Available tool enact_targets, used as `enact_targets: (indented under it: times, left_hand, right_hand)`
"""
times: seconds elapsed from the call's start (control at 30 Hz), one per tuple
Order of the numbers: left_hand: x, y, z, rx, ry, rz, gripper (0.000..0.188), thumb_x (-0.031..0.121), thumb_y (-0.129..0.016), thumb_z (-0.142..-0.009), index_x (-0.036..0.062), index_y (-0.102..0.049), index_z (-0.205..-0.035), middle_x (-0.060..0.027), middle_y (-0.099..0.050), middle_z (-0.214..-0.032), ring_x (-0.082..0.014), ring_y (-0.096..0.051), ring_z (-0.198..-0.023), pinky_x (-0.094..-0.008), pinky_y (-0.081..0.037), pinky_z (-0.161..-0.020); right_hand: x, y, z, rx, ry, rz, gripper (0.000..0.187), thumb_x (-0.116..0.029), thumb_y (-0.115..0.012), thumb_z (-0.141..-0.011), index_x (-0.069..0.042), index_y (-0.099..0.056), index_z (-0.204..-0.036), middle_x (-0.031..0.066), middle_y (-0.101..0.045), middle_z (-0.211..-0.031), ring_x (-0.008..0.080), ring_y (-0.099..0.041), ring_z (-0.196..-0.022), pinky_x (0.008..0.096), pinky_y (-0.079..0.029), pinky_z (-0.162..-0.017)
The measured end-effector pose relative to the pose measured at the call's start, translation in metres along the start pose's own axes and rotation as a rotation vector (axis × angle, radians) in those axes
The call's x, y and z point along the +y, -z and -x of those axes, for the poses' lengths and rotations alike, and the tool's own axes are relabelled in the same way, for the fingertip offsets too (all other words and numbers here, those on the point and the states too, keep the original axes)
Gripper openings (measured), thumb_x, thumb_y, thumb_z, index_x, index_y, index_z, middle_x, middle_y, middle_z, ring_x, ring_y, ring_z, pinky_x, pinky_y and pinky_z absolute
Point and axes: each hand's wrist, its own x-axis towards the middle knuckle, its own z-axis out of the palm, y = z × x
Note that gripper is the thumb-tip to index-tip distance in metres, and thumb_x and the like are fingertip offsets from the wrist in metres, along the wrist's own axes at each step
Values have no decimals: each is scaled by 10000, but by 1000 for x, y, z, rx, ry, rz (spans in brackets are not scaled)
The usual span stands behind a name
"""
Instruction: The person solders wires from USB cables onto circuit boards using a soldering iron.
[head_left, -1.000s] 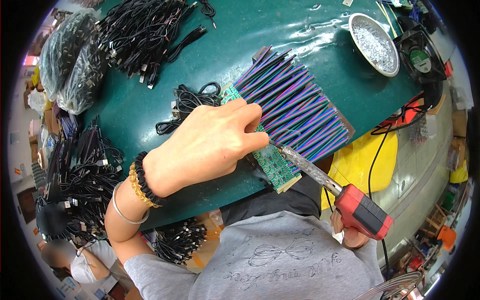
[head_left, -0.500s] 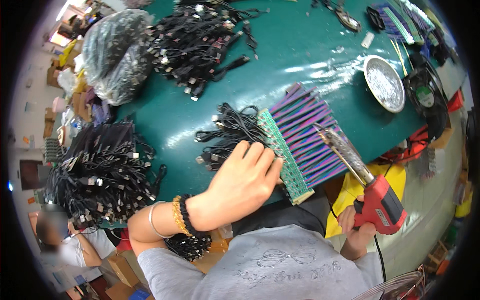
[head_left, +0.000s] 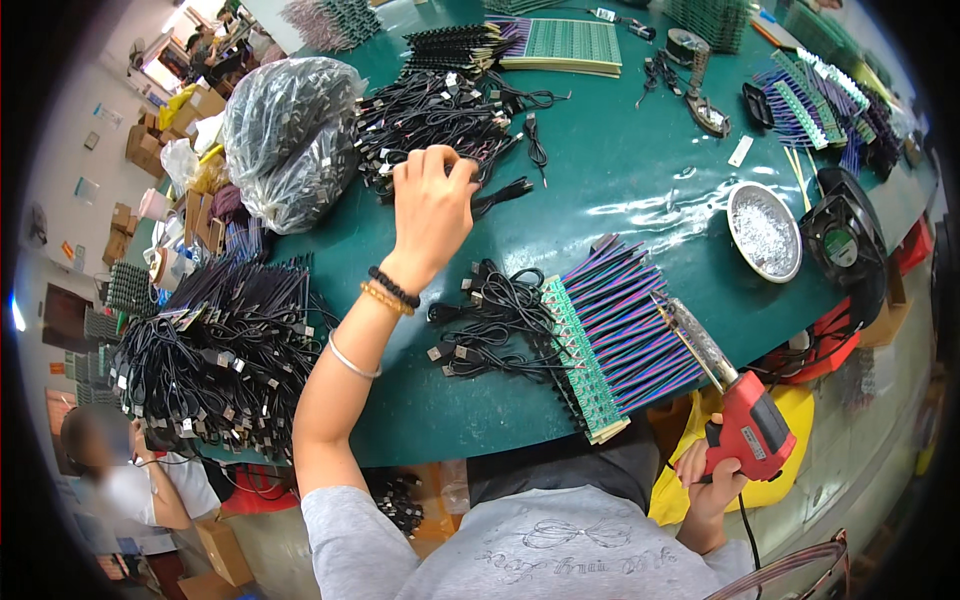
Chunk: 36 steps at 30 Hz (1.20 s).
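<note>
My left hand (head_left: 435,205) is over the near edge of a pile of black USB cables (head_left: 455,115), its fingers bent down and the tips out of sight; whatever they pinch is hidden. At the lower right my right hand (head_left: 708,478) grips a red and black soldering gun (head_left: 748,430) by its handle. Its metal tip points up and left, close to the striped wires (head_left: 630,315) fanning out from a green circuit board panel (head_left: 583,360). Several black USB cables (head_left: 505,310) trail from the panel's left side onto the green table (head_left: 410,425).
A bowl of silvery bits (head_left: 765,235) and a black fan (head_left: 845,235) stand at the right. Plastic-wrapped bundles (head_left: 290,140) and a heap of black cables (head_left: 225,360) lie left. More panels (head_left: 570,45) are at the back. Another person (head_left: 150,490) sits at lower left.
My left hand has gone from the panel up and left to the far cable pile. The right hand still holds the soldering gun near the wires. The whole view has shifted.
</note>
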Motion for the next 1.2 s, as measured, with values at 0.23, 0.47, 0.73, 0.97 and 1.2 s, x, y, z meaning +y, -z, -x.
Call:
enact_targets:
  times: [0.23, 0.47, 0.73, 0.97, 1.2]
  left_hand:
    - [15, 43, -9, 232, -64, 403, 169, -59, -660, -788, 40, -656, -924, -107, -623, -791, -277, -616, -686, -353, -503, -603]
    - [95, 90, 48, -292, -233, 726, 201, -56, -656, -661, 43, -643, -836, -72, -544, -724, -245, -563, -651, -354, -459, -575]
    - [102, 58, 58, -389, -266, 848, 197, -31, -726, -673, 47, -647, -836, -72, -574, -816, -250, -563, -714, -348, -454, -618]
    - [98, 51, 52, -428, -383, 874, 289, -44, -688, -587, 92, -658, -840, -44, -574, -824, -248, -562, -761, -353, -464, -590]
    - [96, 45, 47, -461, -453, 833, 337, -47, -671, -551, 121, -660, -842, -26, -574, -822, -246, -569, -784, -349, -477, -565]
  right_hand:
    - [0, -6, -3, 54, -34, 13, 702, -527, -495, -985, 70, -389, -1339, 11, -426, -541, 116, -433, -407, 261, -417, -439]
    - [-13, -14, -4, -8, -144, 46, 892, -649, -566, -874, 69, -369, -1365, -17, -445, -551, 107, -466, -466, 272, -426, -513]
    - [-25, -12, 34, 133, -195, 128, 854, -697, -535, -870, 46, -438, -1280, -20, -463, -539, 120, -464, -455, 269, -408, -502]
    - [-18, 7, 39, -16, -94, 57, 626, -549, -608, -858, 36, -566, -1074, 4, -515, -568, 140, -502, -478, 275, -436, -512]
    - [-2, 44, 37, -343, 68, -88, 380, -319, -705, -862, 36, -600, -944, 36, -577, -611, 157, -557, -515, 282, -480, -529]
